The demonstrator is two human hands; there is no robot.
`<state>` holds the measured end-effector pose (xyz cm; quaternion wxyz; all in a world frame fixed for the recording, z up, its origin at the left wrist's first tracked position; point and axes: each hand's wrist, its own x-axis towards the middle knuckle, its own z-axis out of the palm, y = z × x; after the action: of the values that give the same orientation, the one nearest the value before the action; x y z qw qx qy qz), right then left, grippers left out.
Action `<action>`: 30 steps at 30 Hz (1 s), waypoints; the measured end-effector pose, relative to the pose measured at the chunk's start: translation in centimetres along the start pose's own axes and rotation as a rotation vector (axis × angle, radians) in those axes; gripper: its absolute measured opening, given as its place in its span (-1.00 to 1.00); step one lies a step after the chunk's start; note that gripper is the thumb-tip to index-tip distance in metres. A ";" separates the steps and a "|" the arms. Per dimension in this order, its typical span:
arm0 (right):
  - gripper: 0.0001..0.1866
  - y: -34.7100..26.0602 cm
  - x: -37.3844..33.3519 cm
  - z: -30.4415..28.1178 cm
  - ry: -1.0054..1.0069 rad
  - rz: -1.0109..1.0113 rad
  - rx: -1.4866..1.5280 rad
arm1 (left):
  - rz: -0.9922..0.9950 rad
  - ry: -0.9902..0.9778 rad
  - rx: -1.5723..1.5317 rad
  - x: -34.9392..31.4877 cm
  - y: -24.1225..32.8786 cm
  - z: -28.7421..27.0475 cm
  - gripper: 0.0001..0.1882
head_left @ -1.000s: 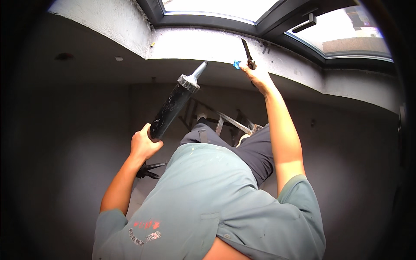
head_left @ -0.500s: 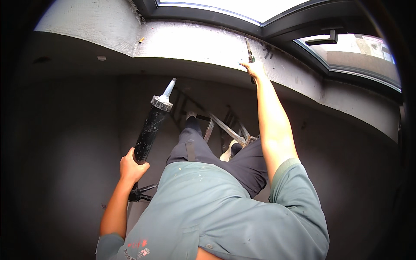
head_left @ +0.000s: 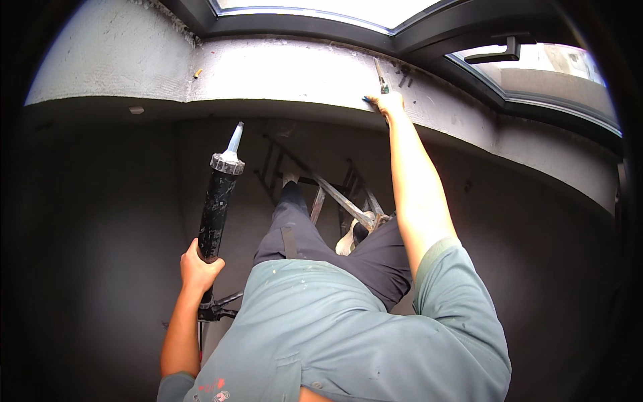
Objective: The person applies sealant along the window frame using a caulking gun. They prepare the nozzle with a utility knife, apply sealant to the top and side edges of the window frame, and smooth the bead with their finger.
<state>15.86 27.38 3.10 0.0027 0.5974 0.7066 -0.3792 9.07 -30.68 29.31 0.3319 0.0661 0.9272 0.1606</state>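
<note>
My left hand (head_left: 199, 271) is wrapped round the black barrel of a caulking gun (head_left: 215, 208). The gun is held nearly upright, with its white tapered nozzle pointing up and its trigger end below my hand. Reaching far forward, my right hand (head_left: 390, 104) is closed on a slim pointed tool (head_left: 382, 80) at the window ledge (head_left: 288, 75). The tool has a narrow metallic blade directed at the window frame; my fingers hide most of its handle, so its exact kind is unclear. A small dark blue bit shows at my fingertips.
Along the top runs a dark window frame (head_left: 301, 30) with a black handle (head_left: 499, 53). A small yellowish-orange piece (head_left: 198, 73) lies at the ledge's left end. Beneath me stands a metal ladder (head_left: 335, 192), with one shoe (head_left: 347, 238) beside its rungs.
The caulking gun and my left hand have shifted left and slightly down, and the gun stands more upright. My right hand remains at the ledge with the pointed tool. The view has turned slightly.
</note>
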 end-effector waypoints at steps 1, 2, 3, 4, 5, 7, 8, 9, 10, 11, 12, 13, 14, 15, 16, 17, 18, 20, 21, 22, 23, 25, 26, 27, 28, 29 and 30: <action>-0.42 0.2 0.1 -0.2 0.012 -0.030 -0.021 | -0.002 -0.006 0.020 0.0 0.2 -0.1 -0.68; -0.39 0.3 0.0 -0.4 0.034 -0.041 -0.055 | 0.009 -0.013 0.015 0.2 0.2 -0.3 -0.68; -0.36 0.4 -0.1 -0.6 0.052 -0.036 -0.098 | 0.003 -0.024 0.023 0.3 0.3 -0.4 -0.68; -0.34 0.5 -0.3 -0.8 0.058 -0.029 -0.096 | -0.015 -0.026 0.048 0.4 0.4 -0.4 -0.69; -0.32 0.4 -0.6 -1.0 0.066 -0.004 -0.104 | 0.005 -0.037 0.036 0.5 0.4 -0.6 -0.68; -0.34 0.4 -1.3 -1.5 0.094 0.013 -0.078 | 0.021 -0.046 0.053 0.6 0.6 -0.7 -0.68; -0.37 0.4 -1.5 -1.6 0.116 0.004 -0.050 | 0.024 -0.039 0.052 0.7 0.7 -0.7 -0.68; -0.40 0.3 -1.9 -1.9 0.141 0.007 -0.021 | 0.030 -0.042 0.049 0.8 0.7 -0.8 -0.67; -0.43 0.3 -2.1 -2.1 0.122 0.004 0.028 | 0.033 -0.042 0.048 0.9 0.8 -0.9 -0.67; -0.47 0.3 -2.4 -2.5 0.100 0.012 0.080 | 0.037 -0.049 0.048 1.0 0.8 -1.0 -0.67; -0.50 0.2 -2.6 -2.8 0.081 0.042 0.129 | 0.042 -0.055 0.046 1.1 0.8 -1.0 -0.67; -0.52 0.2 -2.8 -3.2 0.047 0.049 0.148 | 0.048 -0.062 0.046 1.2 0.8 -1.1 -0.67; -0.54 0.2 -2.9 -3.7 0.017 0.078 0.163 | 0.055 -0.065 0.048 1.3 0.9 -1.1 -0.67; -0.56 0.3 -3.0 -4.1 -0.001 0.104 0.173 | 0.063 -0.067 0.049 1.4 0.9 -1.1 -0.67; -0.62 0.3 -3.2 -4.4 -0.049 0.108 0.234 | 0.071 -0.072 0.050 1.6 0.9 -1.2 -0.67; -0.67 0.4 -3.3 -4.7 -0.087 0.108 0.291 | 0.080 -0.074 0.044 1.6 0.9 -1.2 -0.67; -0.69 0.5 -3.4 -5.1 -0.127 0.125 0.339 | 0.088 -0.075 0.038 1.7 1.0 -1.2 -0.67; -0.73 0.5 -3.7 -5.8 -0.148 0.103 0.414 | 0.095 -0.082 0.030 1.8 1.1 -1.2 -0.66; -0.74 0.4 -4.0 -6.2 -0.160 0.101 0.448 | 0.096 -0.087 0.028 1.9 1.1 -1.3 -0.66; -0.76 0.3 -4.4 -6.6 -0.188 0.093 0.486 | 0.101 -0.094 0.026 1.9 1.1 -1.3 -0.66; -0.78 0.1 -5.2 -7.0 -0.212 0.088 0.524 | 0.099 -0.099 0.030 1.9 1.1 -1.5 -0.66; -0.80 -0.5 -6.8 -8.2 -0.298 0.045 0.621 | 0.110 -0.097 0.032 1.9 1.3 -1.6 -0.65; -0.81 -0.9 -8.1 -8.7 -0.362 0.014 0.676 | 0.121 -0.098 0.035 1.9 1.3 -1.7 -0.65; -0.81 -1.1 -9.4 -9.1 -0.417 -0.001 0.727 | 0.131 -0.094 0.044 1.9 1.4 -1.7 -0.64; -0.78 -1.5 -11.1 -9.6 -0.435 -0.081 0.761 | 0.133 -0.111 0.050 1.9 1.3 -1.8 -0.63; -0.78 -1.8 -12.6 -9.9 -0.442 -0.121 0.773 | 0.142 -0.101 0.041 1.9 1.3 -1.7 -0.63; -0.77 -2.2 -14.0 -10.3 -0.445 -0.153 0.779 | 0.144 -0.109 0.034 1.9 1.3 -1.6 -0.62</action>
<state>22.62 21.10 18.01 -0.0985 0.4039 0.5354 -0.7352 6.56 -29.43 29.81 0.3682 0.1468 0.9032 0.1644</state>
